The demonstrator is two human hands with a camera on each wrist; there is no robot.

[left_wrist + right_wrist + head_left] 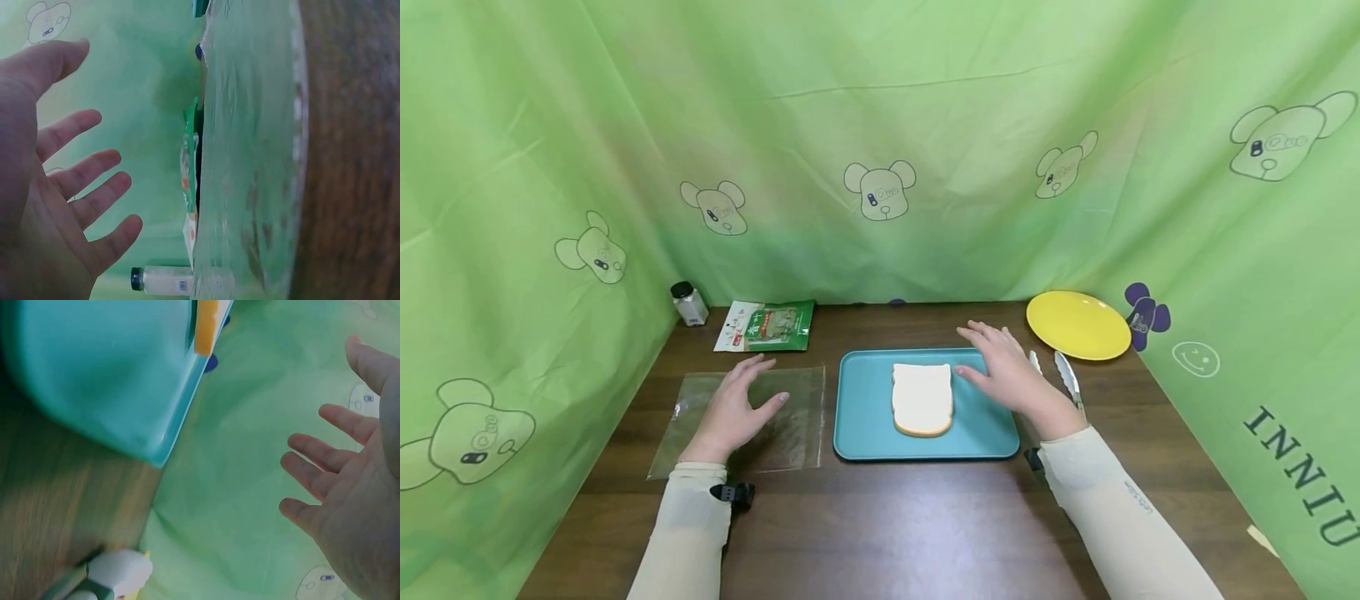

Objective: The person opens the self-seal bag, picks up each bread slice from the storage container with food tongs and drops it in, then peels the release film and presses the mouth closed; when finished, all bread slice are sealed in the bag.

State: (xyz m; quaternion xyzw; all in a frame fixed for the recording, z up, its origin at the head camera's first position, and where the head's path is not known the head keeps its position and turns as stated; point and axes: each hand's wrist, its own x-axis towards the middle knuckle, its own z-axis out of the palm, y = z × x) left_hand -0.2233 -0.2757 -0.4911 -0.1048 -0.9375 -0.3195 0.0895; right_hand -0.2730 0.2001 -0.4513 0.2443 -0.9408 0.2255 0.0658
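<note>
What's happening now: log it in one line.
left hand: empty, above clear plastic | right hand: empty, above teal tray | bread slice: on tray

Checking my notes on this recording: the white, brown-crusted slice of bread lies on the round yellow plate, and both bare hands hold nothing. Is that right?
Not quite: the head view shows the slice of bread on the rectangular teal tray; the round yellow plate sits apart, farther right. The left hand and right hand do hold nothing.
</note>
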